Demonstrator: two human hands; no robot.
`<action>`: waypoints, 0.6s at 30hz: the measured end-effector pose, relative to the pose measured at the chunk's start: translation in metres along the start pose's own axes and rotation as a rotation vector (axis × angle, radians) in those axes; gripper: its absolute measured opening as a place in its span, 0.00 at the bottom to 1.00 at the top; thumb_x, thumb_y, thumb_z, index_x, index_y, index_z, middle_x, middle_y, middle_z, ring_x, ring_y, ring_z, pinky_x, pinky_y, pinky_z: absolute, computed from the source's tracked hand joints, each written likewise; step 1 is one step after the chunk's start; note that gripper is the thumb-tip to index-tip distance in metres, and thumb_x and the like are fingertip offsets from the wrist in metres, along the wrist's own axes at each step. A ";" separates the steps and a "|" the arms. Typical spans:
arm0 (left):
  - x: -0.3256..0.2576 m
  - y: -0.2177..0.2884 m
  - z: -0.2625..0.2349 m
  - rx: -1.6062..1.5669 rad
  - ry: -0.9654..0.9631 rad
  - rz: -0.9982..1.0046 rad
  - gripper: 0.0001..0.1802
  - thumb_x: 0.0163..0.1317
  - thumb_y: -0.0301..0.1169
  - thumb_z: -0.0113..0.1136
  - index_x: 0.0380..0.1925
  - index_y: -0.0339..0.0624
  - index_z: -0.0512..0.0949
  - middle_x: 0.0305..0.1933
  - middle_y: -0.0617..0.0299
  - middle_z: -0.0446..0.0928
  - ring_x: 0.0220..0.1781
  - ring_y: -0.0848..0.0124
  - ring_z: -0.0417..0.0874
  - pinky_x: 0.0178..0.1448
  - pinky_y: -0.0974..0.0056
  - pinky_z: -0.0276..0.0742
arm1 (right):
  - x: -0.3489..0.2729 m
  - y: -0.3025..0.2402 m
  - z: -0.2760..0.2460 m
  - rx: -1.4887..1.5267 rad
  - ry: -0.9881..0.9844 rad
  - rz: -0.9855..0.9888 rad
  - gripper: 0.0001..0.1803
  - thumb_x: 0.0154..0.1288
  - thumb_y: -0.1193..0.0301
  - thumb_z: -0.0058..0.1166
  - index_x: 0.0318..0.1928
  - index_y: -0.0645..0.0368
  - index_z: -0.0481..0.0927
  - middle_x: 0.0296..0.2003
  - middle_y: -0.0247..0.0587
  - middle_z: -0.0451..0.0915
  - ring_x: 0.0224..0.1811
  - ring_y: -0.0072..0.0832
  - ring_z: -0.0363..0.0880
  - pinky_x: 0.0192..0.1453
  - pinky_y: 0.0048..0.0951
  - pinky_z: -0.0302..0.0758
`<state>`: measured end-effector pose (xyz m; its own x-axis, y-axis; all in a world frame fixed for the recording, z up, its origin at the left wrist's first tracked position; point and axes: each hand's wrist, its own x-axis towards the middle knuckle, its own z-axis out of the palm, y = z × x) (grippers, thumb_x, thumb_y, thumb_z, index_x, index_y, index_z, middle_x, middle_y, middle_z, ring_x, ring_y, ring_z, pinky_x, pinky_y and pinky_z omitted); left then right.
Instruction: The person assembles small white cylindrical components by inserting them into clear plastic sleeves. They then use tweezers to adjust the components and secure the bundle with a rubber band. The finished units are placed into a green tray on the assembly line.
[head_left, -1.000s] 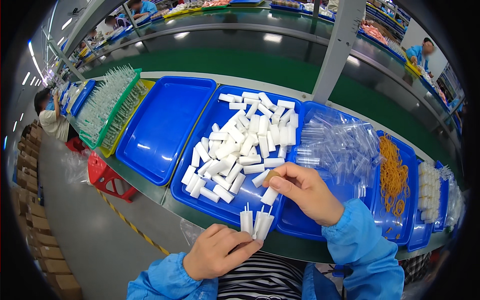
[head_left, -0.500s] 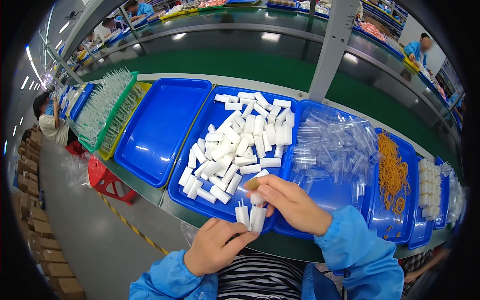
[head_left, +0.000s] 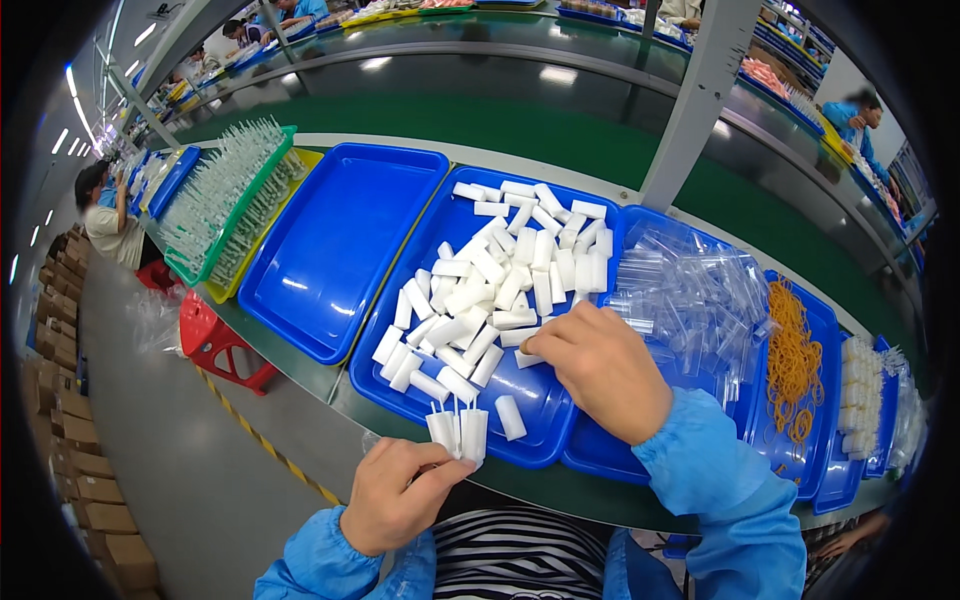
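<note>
A: Status, left to right?

B: Far left, green rack of clear thin tubes (head_left: 215, 205) standing upright. Beside it an empty blue plastic tray (head_left: 340, 245). Then the blue tray of loose white plastic sleeves (head_left: 490, 285), a big heap and unsorted.

A: Hands?

B: Left hand (head_left: 400, 495) is low, near the body, fingers closed around a small bundle of white sleeves with thin pins sticking up (head_left: 458, 432). It holds the bundle upright just over the front rim of the sleeve tray. I count about three or four pieces in it, hard to be exact.

A: Right?

B: Right hand (head_left: 600, 370) is down in the sleeve tray, fingertips pinched on a single white sleeve (head_left: 528, 357) at the right edge of the heap. Hands are apart, bundle and new piece not touching.

A: Further right?

B: Blue tray piled with clear plastic caps or tubes (head_left: 690, 300), then a tray holding orange rubber bands (head_left: 795, 365), then a stack of finished-looking white bundles (head_left: 862, 395) at the far right of the green surface (head_left: 330, 375).

A: Progress?

B: My read: early in this bundle. A few pieces gathered, one more being picked. No band on it yet. Most of the heap is untouched, so plenty is left.
</note>
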<state>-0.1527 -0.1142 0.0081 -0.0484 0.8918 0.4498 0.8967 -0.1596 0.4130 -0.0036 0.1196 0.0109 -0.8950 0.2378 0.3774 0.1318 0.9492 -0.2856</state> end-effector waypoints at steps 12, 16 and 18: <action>0.011 0.006 0.008 -0.027 -0.010 0.027 0.20 0.43 0.20 0.71 0.40 0.48 0.85 0.37 0.66 0.80 0.31 0.68 0.78 0.33 0.64 0.70 | 0.011 -0.014 0.030 -0.390 -0.172 -0.063 0.14 0.54 0.73 0.59 0.43 0.59 0.77 0.34 0.38 0.78 0.37 0.33 0.79 0.42 0.33 0.74; 0.009 0.006 0.009 -0.039 -0.021 0.040 0.21 0.43 0.20 0.66 0.42 0.46 0.86 0.39 0.66 0.79 0.32 0.69 0.77 0.34 0.65 0.71 | 0.007 -0.007 0.030 -0.186 -0.135 0.009 0.19 0.53 0.73 0.61 0.47 0.61 0.77 0.34 0.42 0.79 0.37 0.34 0.81 0.41 0.34 0.77; 0.008 0.007 0.008 -0.035 -0.033 0.045 0.21 0.44 0.20 0.68 0.42 0.47 0.86 0.38 0.67 0.80 0.32 0.69 0.78 0.34 0.65 0.71 | 0.011 -0.011 0.022 0.120 -0.110 0.176 0.17 0.56 0.74 0.60 0.47 0.62 0.77 0.34 0.44 0.81 0.36 0.34 0.83 0.41 0.33 0.78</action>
<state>-0.1435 -0.1049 0.0086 0.0069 0.8967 0.4425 0.8819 -0.2141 0.4201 -0.0245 0.1073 -0.0014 -0.9047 0.3670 0.2164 0.2439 0.8626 -0.4433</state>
